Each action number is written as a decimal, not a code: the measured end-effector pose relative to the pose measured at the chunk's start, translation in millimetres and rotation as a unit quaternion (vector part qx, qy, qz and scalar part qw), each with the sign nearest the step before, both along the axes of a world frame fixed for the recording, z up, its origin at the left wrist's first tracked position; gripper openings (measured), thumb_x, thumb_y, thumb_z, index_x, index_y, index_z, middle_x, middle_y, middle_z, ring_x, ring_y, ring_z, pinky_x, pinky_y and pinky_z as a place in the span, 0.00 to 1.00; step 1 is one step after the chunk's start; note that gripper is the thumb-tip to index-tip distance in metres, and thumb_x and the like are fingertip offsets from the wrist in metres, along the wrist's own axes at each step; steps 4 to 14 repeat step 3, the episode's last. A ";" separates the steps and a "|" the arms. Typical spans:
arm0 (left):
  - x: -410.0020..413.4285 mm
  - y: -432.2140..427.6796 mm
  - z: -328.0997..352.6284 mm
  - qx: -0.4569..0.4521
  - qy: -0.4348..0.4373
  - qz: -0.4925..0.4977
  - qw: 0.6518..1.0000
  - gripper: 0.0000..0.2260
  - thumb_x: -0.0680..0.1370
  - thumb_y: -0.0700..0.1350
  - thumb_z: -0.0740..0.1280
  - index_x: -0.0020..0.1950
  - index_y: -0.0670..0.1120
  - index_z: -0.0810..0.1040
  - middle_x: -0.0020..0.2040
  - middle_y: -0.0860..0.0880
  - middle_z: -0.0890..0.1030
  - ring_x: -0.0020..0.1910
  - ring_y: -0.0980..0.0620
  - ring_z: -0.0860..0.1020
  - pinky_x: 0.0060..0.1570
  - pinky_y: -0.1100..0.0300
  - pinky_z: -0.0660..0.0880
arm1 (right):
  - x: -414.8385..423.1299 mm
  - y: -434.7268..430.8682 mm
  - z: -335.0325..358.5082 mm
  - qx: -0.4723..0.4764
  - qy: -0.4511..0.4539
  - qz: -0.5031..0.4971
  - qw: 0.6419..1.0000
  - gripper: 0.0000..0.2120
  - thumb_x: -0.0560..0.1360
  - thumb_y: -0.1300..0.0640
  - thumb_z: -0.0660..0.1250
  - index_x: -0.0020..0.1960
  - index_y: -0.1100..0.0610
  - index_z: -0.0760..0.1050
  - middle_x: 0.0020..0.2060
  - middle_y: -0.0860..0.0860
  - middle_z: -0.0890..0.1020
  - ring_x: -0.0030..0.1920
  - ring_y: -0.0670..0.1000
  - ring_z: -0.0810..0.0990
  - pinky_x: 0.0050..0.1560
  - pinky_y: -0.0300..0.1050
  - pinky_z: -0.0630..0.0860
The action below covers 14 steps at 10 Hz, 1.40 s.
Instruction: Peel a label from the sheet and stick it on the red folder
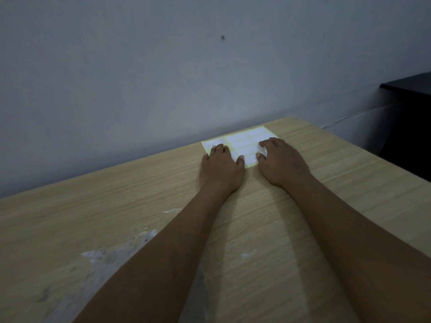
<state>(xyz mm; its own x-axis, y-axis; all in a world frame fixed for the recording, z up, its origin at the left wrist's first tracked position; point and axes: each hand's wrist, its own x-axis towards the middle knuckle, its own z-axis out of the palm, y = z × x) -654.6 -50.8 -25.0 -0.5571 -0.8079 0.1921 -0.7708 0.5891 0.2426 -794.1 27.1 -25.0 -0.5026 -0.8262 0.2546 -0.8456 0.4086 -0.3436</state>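
Note:
A yellow-backed label sheet (240,142) with several white rectangular labels lies flat on the wooden table (116,217), near the wall. My left hand (220,170) rests palm down on the sheet's left part, fingers spread. My right hand (282,163) lies on the sheet's right side with its fingertips curled at a label near the edge; whether a label corner is pinched I cannot tell. No red folder is in view.
A grey wall (163,78) stands just behind the table. A dark piece of furniture (408,108) stands at the right, beyond the table's edge. White scuffed patches (116,250) mark the tabletop near me.

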 end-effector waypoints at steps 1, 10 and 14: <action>-0.1 -2.1 -0.9 0.012 0.029 -0.001 0.999 0.29 0.82 0.57 0.50 0.78 0.40 0.60 0.80 0.45 0.60 0.80 0.47 0.54 0.78 0.48 0.52 | -0.6 0.1 -0.3 -0.033 -0.015 0.011 0.999 0.22 0.81 0.49 0.58 0.73 0.53 0.70 0.73 0.54 0.71 0.74 0.57 0.67 0.73 0.55 0.64; 2.6 2.0 0.5 0.016 0.115 -0.010 0.993 0.26 0.83 0.51 0.54 0.78 0.41 0.61 0.79 0.45 0.62 0.80 0.48 0.55 0.78 0.51 0.52 | 8.1 5.2 1.4 -0.122 0.016 0.001 0.992 0.15 0.79 0.50 0.63 0.63 0.53 0.77 0.64 0.50 0.77 0.66 0.54 0.73 0.60 0.52 0.74; 2.6 2.0 0.5 0.016 0.115 -0.010 0.993 0.26 0.83 0.51 0.54 0.78 0.41 0.61 0.79 0.45 0.62 0.80 0.48 0.55 0.78 0.51 0.52 | 8.1 5.2 1.4 -0.122 0.016 0.001 0.992 0.15 0.79 0.50 0.63 0.63 0.53 0.77 0.64 0.50 0.77 0.66 0.54 0.73 0.60 0.52 0.74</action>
